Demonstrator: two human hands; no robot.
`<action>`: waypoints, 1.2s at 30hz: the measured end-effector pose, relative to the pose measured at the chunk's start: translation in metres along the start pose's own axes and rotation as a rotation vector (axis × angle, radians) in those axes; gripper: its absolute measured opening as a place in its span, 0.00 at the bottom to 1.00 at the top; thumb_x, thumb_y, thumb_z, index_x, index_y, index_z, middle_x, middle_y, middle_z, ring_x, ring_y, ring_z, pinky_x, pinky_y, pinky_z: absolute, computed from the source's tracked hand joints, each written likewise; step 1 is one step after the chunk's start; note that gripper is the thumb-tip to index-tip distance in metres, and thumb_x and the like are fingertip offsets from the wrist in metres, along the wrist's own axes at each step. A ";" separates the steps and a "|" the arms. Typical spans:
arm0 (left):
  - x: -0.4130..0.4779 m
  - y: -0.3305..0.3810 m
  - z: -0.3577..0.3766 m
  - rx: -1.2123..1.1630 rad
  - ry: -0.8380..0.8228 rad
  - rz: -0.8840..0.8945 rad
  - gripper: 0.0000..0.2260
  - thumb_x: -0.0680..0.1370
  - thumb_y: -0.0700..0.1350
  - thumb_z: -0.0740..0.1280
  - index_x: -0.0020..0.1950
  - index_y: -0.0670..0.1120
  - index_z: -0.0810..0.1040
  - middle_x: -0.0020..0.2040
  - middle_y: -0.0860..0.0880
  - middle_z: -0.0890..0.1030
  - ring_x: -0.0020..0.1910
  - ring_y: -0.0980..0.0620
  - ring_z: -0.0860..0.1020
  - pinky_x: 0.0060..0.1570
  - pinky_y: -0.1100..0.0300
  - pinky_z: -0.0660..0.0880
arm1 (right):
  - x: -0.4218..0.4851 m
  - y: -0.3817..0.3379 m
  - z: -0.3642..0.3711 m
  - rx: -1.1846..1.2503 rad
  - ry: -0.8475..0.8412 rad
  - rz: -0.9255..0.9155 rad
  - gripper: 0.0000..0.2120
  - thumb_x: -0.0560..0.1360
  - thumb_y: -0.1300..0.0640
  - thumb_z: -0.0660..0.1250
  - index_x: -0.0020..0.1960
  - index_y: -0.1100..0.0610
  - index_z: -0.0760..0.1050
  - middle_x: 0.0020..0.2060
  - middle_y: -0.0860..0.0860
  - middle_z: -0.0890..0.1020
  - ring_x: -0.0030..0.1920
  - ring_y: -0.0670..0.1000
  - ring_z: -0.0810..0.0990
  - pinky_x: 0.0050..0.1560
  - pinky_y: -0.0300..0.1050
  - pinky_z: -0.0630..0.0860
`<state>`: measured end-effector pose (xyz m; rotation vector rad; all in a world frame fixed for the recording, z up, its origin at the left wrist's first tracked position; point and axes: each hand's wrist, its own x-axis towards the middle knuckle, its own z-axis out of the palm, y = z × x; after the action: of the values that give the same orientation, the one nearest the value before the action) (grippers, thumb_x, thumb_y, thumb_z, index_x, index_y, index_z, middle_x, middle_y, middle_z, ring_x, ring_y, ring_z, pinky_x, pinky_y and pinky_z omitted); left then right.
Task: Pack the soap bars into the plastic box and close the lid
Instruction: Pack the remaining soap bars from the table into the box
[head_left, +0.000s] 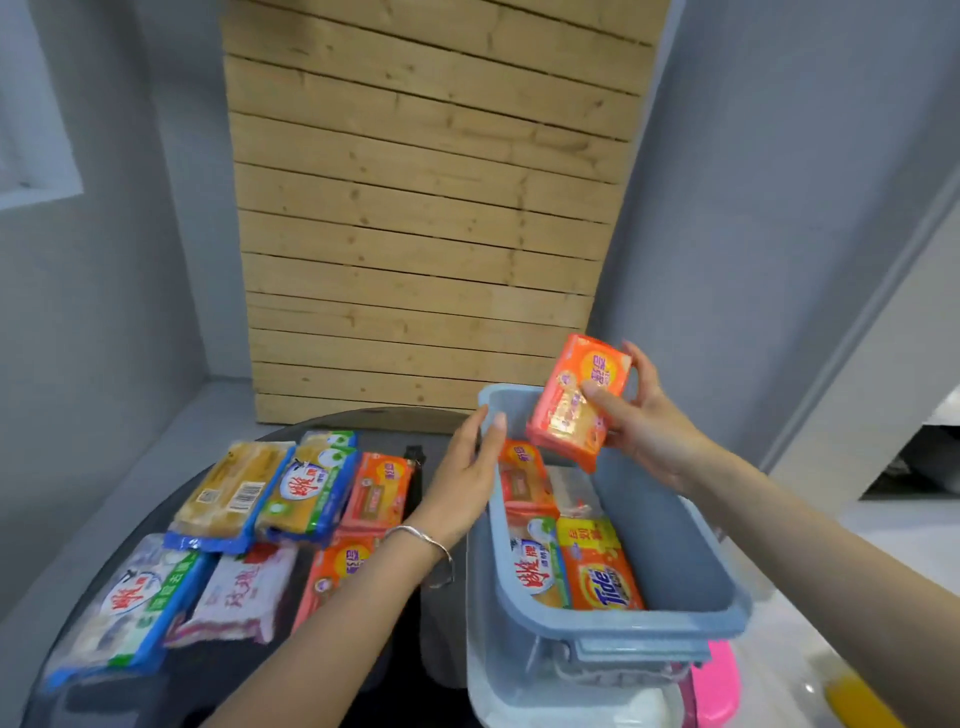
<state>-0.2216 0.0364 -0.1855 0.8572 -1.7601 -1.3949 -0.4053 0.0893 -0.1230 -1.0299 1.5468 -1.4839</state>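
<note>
A blue-grey plastic box (670, 551) stands open at the right. Inside lie several wrapped soap bars, among them an orange Tide bar (602, 582) and a white and blue bar (535, 566). My right hand (644, 421) holds an orange wrapped soap bar (576, 400) tilted above the box's far end. My left hand (462, 478) rests with spread fingers against the box's left rim. On the dark round table (171, 499) to the left lie several more wrapped bars, including a yellow and blue pack (228, 493). No lid is recognisable.
A wooden slat panel (426, 208) leans against the grey wall behind the table. A pink object (717, 680) sits under the box's near right corner. A yellow thing (852, 696) lies on the white surface at the lower right.
</note>
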 end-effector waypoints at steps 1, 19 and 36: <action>0.002 0.000 0.006 -0.046 0.015 -0.021 0.26 0.78 0.57 0.56 0.74 0.51 0.58 0.74 0.51 0.64 0.69 0.58 0.64 0.67 0.62 0.60 | 0.001 0.007 -0.007 -0.035 0.003 -0.010 0.29 0.75 0.57 0.68 0.68 0.41 0.57 0.53 0.52 0.79 0.49 0.51 0.82 0.39 0.45 0.82; 0.013 -0.017 0.011 -0.105 0.030 -0.089 0.29 0.76 0.51 0.64 0.74 0.54 0.56 0.46 0.62 0.75 0.33 0.73 0.78 0.26 0.77 0.71 | 0.040 0.039 -0.010 -0.416 -0.104 0.239 0.30 0.74 0.65 0.68 0.70 0.52 0.59 0.61 0.58 0.75 0.58 0.56 0.77 0.52 0.52 0.78; 0.011 -0.016 0.009 -0.139 0.002 -0.081 0.29 0.76 0.48 0.65 0.74 0.55 0.55 0.49 0.59 0.75 0.33 0.70 0.79 0.27 0.74 0.74 | 0.048 0.061 0.004 -0.496 0.060 0.436 0.43 0.62 0.53 0.80 0.68 0.53 0.57 0.58 0.56 0.77 0.53 0.55 0.80 0.53 0.54 0.79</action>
<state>-0.2341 0.0287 -0.2009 0.8622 -1.6209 -1.5485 -0.4236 0.0440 -0.1834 -0.8363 2.0840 -0.8571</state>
